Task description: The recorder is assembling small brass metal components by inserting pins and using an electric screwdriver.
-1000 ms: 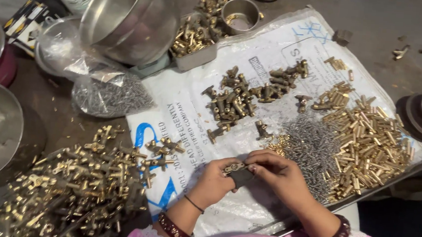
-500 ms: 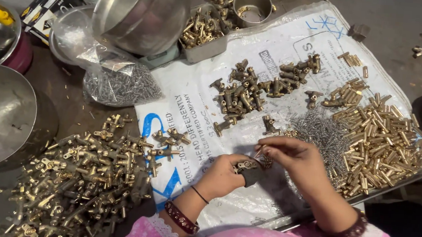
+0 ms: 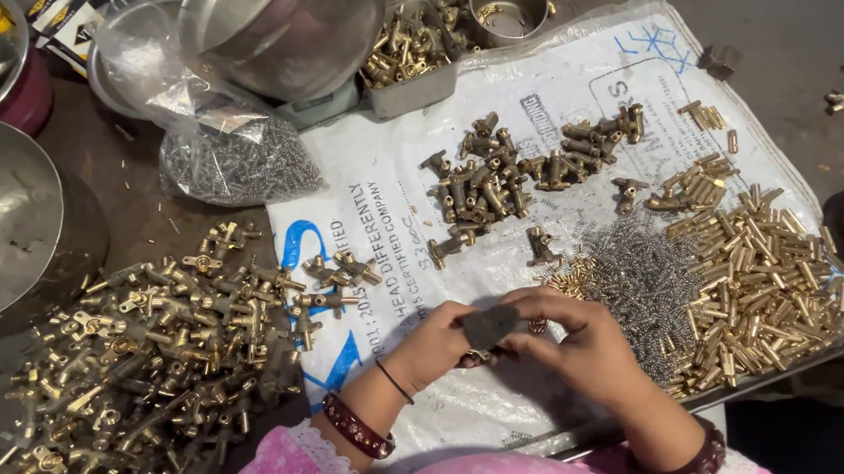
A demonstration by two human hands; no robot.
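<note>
Both hands drawn closer together at lower centre, left hand point(image 3: 437, 344) and right hand point(image 3: 584, 345) pinching a small dark flat metal piece point(image 3: 488, 326), over the white printed plastic sack point(image 3: 564, 88), grey wire springs heap point(image 3: 644, 280) just right

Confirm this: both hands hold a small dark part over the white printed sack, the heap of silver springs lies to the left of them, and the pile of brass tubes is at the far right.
Not quite. The head view shows the heap of silver springs to the right of the left hand and right hand, beside the pile of brass tubes. The hands do hold the small dark part over the white printed sack.
</note>
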